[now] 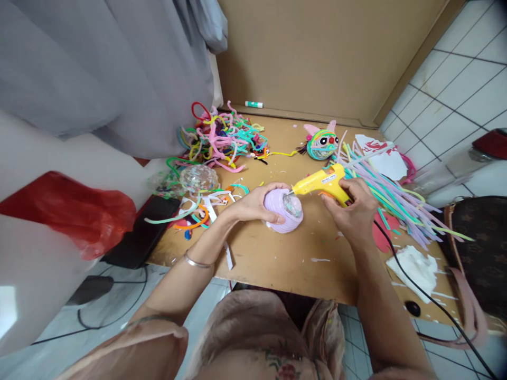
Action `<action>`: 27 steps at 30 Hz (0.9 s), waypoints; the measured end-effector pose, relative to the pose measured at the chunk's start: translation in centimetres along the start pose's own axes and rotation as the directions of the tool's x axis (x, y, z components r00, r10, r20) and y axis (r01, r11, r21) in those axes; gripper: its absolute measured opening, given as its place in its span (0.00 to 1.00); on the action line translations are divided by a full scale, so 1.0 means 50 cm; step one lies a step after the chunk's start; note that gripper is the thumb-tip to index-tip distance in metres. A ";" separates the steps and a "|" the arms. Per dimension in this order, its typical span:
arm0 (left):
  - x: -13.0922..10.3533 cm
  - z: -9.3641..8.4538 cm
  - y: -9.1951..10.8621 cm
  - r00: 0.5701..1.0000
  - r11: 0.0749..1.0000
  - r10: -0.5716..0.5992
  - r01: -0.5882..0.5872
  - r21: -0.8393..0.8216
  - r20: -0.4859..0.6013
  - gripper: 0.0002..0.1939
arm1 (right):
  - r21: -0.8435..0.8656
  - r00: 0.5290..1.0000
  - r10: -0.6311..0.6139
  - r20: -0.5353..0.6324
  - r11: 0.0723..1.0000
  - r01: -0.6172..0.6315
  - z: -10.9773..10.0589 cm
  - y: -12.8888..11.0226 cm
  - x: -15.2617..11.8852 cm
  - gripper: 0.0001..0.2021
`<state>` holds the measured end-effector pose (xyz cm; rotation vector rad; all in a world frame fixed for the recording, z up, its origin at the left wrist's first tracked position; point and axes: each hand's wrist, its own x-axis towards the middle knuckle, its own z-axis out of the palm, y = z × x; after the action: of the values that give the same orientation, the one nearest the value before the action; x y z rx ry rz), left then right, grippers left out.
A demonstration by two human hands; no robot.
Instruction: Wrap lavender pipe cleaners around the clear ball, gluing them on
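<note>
My left hand (253, 203) grips a ball wrapped in lilac pipe cleaner (283, 212), held just above the cardboard work surface (277, 253). A clear bare patch of the ball faces right. My right hand (352, 208) holds a yellow hot glue gun (322, 182) by its handle, and the gun's nozzle touches that bare patch. The gun's black cord (420, 287) runs off toward the lower right.
A tangled heap of coloured pipe cleaners (225, 137) lies at the back left, straight pastel ones (390, 198) at the right. A finished wrapped ball with a face and pink ears (321, 142) sits behind. A clear faceted ball (198, 178), white tissue (415, 266), a brown bag (481, 248) and a red plastic bag (75, 211) lie around.
</note>
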<state>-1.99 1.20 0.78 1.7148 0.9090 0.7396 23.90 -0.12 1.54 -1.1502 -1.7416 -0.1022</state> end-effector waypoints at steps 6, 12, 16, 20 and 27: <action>0.000 -0.002 -0.005 1.000 1.000 -0.008 0.008 -0.001 0.012 0.44 | 0.021 0.999 0.041 0.019 0.999 -0.041 0.002 -0.003 -0.001 0.10; 0.000 -0.002 -0.008 1.000 0.999 -0.008 0.008 -0.049 -0.009 0.43 | 0.033 0.941 0.338 0.020 0.940 -0.339 0.017 0.026 -0.004 0.17; 0.001 0.000 -0.006 0.999 0.997 -0.036 0.034 -0.071 -0.029 0.43 | -0.181 0.867 0.496 0.044 0.858 -0.482 0.027 0.061 -0.008 0.20; 0.003 0.002 -0.004 0.996 0.996 -0.038 0.032 -0.079 -0.077 0.43 | -0.482 0.856 0.507 0.099 0.777 -0.405 0.041 0.079 -0.019 0.21; 0.008 0.011 -0.001 0.992 0.992 -0.076 0.065 -0.108 -0.103 0.44 | -0.728 0.852 0.439 0.286 0.678 -0.105 0.042 0.088 -0.037 0.27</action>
<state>-1.37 1.27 0.57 1.5557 0.9829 0.8238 25.75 2.24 -2.76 -2.1376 -1.9488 -0.3555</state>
